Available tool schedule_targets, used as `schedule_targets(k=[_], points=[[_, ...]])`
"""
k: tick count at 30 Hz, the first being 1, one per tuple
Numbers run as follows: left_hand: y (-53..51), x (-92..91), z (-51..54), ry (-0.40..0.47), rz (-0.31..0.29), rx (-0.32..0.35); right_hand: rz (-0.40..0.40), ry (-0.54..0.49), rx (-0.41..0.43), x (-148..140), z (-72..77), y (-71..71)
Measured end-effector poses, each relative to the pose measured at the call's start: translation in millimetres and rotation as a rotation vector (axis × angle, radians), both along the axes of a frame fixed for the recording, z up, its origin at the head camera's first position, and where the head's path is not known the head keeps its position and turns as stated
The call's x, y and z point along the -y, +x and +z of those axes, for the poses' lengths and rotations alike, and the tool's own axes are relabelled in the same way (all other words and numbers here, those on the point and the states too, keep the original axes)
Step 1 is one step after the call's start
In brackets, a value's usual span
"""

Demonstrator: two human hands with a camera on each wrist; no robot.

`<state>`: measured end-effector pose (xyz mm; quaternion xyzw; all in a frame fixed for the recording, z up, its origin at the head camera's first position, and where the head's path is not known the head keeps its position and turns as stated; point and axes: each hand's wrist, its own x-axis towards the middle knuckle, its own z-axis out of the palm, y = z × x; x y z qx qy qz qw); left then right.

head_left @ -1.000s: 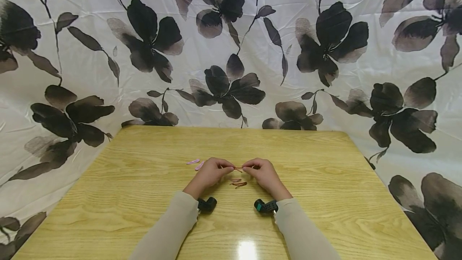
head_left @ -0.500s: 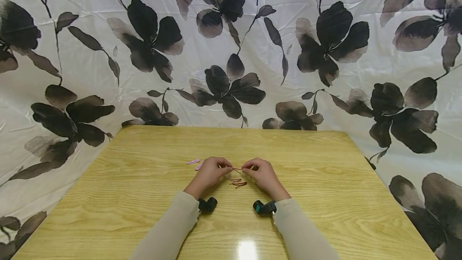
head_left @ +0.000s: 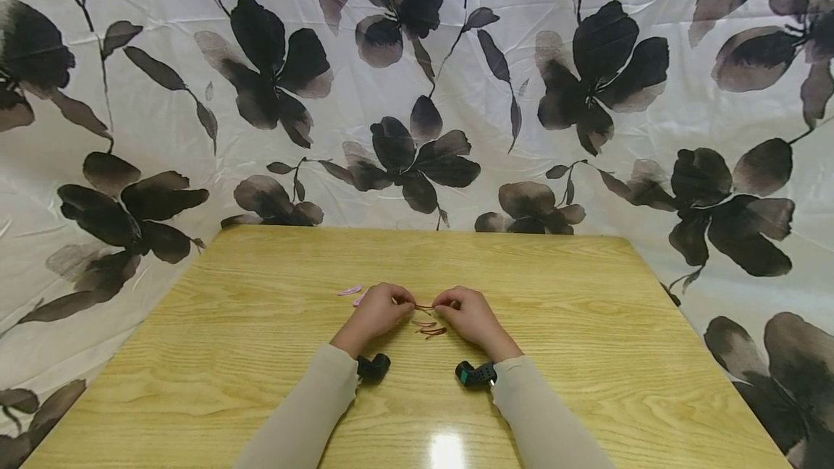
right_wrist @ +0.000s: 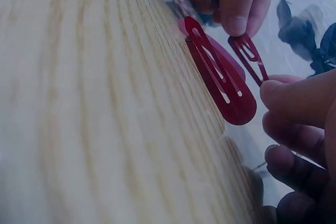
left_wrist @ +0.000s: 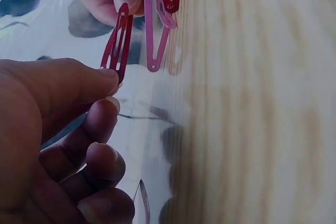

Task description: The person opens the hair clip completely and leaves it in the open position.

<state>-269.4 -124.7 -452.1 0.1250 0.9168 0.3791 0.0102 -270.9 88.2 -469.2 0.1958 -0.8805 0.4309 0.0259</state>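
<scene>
Between my hands is a red snap hair clip [head_left: 423, 307], held at both ends above the table. My left hand [head_left: 384, 308] pinches one end between thumb and finger, and my right hand [head_left: 465, 312] pinches the other. In the left wrist view, a strip of the held clip [left_wrist: 121, 45] stands apart from its frame. Just below the hands, a pink hair clip [left_wrist: 148, 32] and a red hair clip [right_wrist: 231, 95] lie close together on the table, overlapping in the right wrist view.
Two light pink hair clips lie beyond my left hand; the farther pink clip [head_left: 350, 290] is fully visible, the nearer pink clip [head_left: 358, 300] is partly covered by the hand. A wooden table [head_left: 586, 353] spreads underneath, with a floral cloth [head_left: 495, 93] hanging behind it.
Both hands have drifted slightly to the left with the held red clip, the right one a little more. Their pinch on it stays. The clips on the table have not moved.
</scene>
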Motion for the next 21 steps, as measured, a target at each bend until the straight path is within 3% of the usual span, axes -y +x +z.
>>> schedule_targets(k=[8,21], points=[[-0.1,2.9,-0.5,-0.04,-0.013,0.009,0.036,0.082,-0.001,2.4,1.3,-3.2],[-0.7,4.8,-3.0,-0.031,-0.011,0.032,0.054,0.167,-0.019,6.1,1.5,-9.0]])
